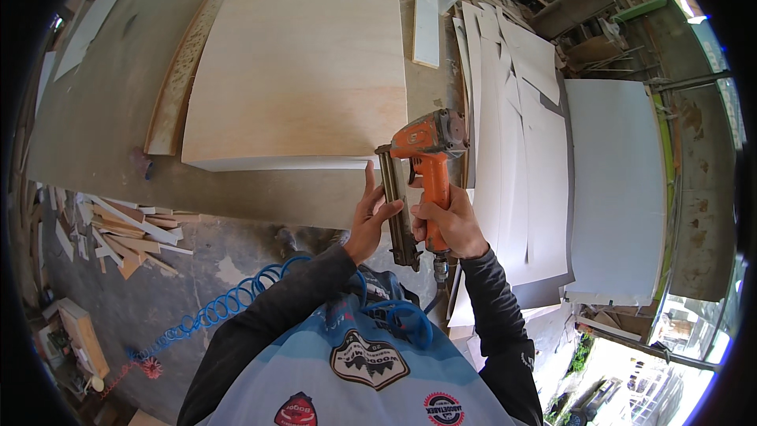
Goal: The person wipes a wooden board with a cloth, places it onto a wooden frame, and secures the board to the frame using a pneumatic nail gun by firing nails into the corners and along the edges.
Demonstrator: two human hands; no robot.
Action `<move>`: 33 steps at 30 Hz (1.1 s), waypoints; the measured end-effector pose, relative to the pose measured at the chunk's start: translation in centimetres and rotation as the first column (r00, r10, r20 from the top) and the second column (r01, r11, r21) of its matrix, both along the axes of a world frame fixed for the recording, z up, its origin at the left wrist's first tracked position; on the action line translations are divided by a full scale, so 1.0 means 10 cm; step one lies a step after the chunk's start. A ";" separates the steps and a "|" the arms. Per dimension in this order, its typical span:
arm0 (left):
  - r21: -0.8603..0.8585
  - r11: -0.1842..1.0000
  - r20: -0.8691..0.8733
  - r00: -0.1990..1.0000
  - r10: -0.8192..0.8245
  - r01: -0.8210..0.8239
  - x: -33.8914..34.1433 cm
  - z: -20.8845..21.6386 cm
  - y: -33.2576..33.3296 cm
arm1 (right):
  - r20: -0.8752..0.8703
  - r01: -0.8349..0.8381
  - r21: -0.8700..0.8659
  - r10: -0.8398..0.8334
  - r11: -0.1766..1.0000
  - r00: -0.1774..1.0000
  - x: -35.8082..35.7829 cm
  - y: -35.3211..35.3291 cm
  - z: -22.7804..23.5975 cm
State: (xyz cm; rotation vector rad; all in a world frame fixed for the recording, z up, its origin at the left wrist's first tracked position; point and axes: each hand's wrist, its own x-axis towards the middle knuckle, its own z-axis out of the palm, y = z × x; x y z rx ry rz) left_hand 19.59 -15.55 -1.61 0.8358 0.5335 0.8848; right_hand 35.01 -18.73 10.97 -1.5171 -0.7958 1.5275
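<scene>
An orange pneumatic nail gun (424, 140) is held upright in front of my body, at the near right corner of a large pale wooden box (300, 63). My right hand (456, 225) is wrapped round its orange handle. With thumb and fingers my left hand (369, 219) grips the long dark magazine (392, 197), its index finger pointing up along it. An air hose fitting (440, 270) joins the bottom of the handle. The box lies on the worktable (102, 102), showing a white near side. What is inside the magazine cannot be seen.
A coiled blue air hose (225, 309) runs left across the floor. Wood offcuts (130, 233) are heaped at left. A long wooden strip (177, 102) flanks the box; a narrow white board (426, 24) lies beyond. White sheets (505, 150) and a white panel (615, 189) are at right.
</scene>
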 end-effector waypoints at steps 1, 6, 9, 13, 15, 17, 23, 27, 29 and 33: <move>-0.018 1.000 0.003 1.000 -0.011 0.011 0.02 0.02 0.00 | -0.002 -0.003 0.003 0.003 1.000 1.000 0.02 0.00 0.01; -0.080 0.997 0.055 0.998 0.006 -0.001 0.09 -0.02 -0.03 | 0.001 -0.022 0.004 0.022 1.000 1.000 0.09 -0.02 0.02; -0.048 0.999 0.076 0.997 0.018 -0.015 0.12 -0.06 -0.03 | -0.006 -0.025 0.005 0.025 1.000 1.000 0.10 -0.02 0.02; -0.012 1.000 -0.005 1.000 -0.019 0.018 0.10 -0.12 -0.03 | -0.022 0.081 0.035 -0.080 0.996 0.997 0.17 -0.06 -0.08; -0.092 0.995 -0.034 0.999 0.031 -0.034 0.06 -0.26 -0.06 | -0.051 0.197 0.064 -0.194 0.978 0.980 0.27 -0.13 -0.25; -0.152 0.982 -0.107 0.990 0.094 -0.110 -0.01 -0.35 -0.07 | -0.097 0.325 0.103 -0.315 0.940 0.944 0.47 -0.17 -0.45; -0.130 0.835 -0.293 0.826 0.482 -0.534 -0.72 -0.59 0.22 | -0.262 0.533 0.122 -0.491 0.837 0.831 0.95 -0.13 -1.19; -0.027 0.519 -0.370 0.491 0.789 -0.854 -1.32 -0.70 0.57 | -0.431 0.546 0.050 -0.475 0.836 0.767 1.02 -0.11 -1.89; 0.096 0.384 -0.450 0.304 0.839 -0.918 -1.59 -0.60 0.77 | -0.505 0.554 0.007 -0.475 0.833 0.720 0.96 -0.10 -2.17; 0.146 0.297 -0.418 0.213 0.883 -0.944 -1.79 -0.26 1.11 | -0.253 0.548 0.039 -0.522 0.836 0.815 1.05 -0.10 -2.51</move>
